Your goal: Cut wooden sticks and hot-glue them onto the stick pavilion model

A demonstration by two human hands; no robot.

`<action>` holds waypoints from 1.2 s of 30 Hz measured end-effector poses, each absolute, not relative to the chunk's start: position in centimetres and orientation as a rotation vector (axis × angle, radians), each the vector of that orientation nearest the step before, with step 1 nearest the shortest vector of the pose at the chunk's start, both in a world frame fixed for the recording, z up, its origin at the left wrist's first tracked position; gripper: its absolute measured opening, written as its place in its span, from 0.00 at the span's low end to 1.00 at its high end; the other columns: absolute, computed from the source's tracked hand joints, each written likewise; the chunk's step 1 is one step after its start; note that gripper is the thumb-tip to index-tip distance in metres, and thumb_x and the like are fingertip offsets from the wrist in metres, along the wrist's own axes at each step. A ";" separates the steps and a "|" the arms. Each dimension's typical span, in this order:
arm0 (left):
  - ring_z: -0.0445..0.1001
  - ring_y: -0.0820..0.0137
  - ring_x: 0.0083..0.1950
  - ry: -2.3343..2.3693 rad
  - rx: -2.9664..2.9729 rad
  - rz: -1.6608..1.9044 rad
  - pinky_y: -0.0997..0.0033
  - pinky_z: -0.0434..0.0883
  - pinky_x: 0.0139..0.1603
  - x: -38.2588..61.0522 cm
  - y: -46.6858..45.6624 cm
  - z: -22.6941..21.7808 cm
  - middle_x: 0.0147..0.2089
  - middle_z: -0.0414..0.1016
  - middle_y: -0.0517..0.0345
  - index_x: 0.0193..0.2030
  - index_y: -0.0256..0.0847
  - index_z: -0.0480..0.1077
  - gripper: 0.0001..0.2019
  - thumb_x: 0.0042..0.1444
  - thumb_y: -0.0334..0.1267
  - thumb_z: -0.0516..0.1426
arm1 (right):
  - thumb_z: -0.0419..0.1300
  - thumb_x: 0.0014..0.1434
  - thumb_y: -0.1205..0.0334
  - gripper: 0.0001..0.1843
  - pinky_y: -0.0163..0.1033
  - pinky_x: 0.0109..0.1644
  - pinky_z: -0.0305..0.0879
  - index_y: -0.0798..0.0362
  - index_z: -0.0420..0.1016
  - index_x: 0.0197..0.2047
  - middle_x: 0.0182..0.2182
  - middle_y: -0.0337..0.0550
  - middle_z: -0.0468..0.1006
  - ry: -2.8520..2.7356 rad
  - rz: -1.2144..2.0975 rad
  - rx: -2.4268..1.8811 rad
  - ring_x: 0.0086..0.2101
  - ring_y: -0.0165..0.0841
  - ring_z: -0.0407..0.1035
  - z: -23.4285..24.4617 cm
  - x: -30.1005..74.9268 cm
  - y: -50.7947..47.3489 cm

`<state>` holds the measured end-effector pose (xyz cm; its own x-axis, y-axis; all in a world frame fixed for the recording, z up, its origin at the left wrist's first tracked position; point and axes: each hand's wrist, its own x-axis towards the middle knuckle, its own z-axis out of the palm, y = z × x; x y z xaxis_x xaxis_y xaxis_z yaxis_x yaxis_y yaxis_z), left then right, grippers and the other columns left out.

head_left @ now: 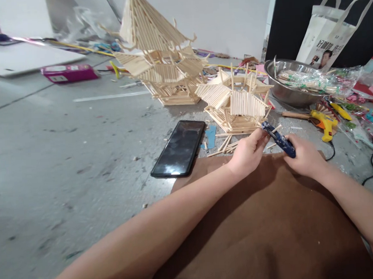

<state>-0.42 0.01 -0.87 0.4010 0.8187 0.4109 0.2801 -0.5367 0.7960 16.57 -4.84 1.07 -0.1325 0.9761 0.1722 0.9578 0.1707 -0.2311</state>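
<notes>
My right hand (304,155) is closed around a dark blue cutter (279,140), whose jaws point up and to the left. My left hand (249,152) pinches a thin wooden stick (276,129) at the cutter's jaws. Both hands hover above a brown cloth (267,218) over my lap. Just beyond them stands a small model pavilion of wooden sticks (235,103), with loose sticks (225,146) lying on the floor before it. A taller stick pagoda (159,52) stands further back.
A black phone (180,148) lies on the grey floor left of my hands. A yellow glue gun (324,124) lies to the right, with a steel bowl of sticks (292,84), a white bag (331,25) and coloured clutter. A pink box (70,73) is far left.
</notes>
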 end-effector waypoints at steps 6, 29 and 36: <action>0.67 0.74 0.33 0.798 1.910 1.093 0.73 0.65 0.37 -0.2 0.2 -1.0 0.31 0.70 0.58 0.35 0.36 0.65 0.09 0.56 0.35 0.46 | 0.51 0.47 0.63 0.11 0.39 0.29 0.57 0.50 0.60 0.37 0.26 0.43 0.72 -2.172 0.051 -1.865 0.27 0.37 0.67 0.9 16.5 -5.0; 0.65 0.74 0.30 0.760 1.856 1.090 0.74 0.64 0.35 -0.4 0.5 -0.6 0.27 0.68 0.59 0.33 0.34 0.68 0.09 0.54 0.35 0.49 | 0.51 0.47 0.62 0.20 0.42 0.36 0.60 0.54 0.59 0.45 0.37 0.50 0.73 -2.160 0.115 -1.842 0.37 0.41 0.68 1.1 16.2 -4.8; 0.61 0.78 0.28 0.624 1.737 0.954 0.76 0.61 0.32 -0.7 0.7 0.4 0.24 0.64 0.62 0.27 0.35 0.66 0.09 0.53 0.36 0.50 | 0.51 0.45 0.64 0.22 0.42 0.39 0.60 0.56 0.59 0.46 0.39 0.51 0.72 -2.234 0.102 -1.793 0.39 0.42 0.67 1.1 16.9 -4.5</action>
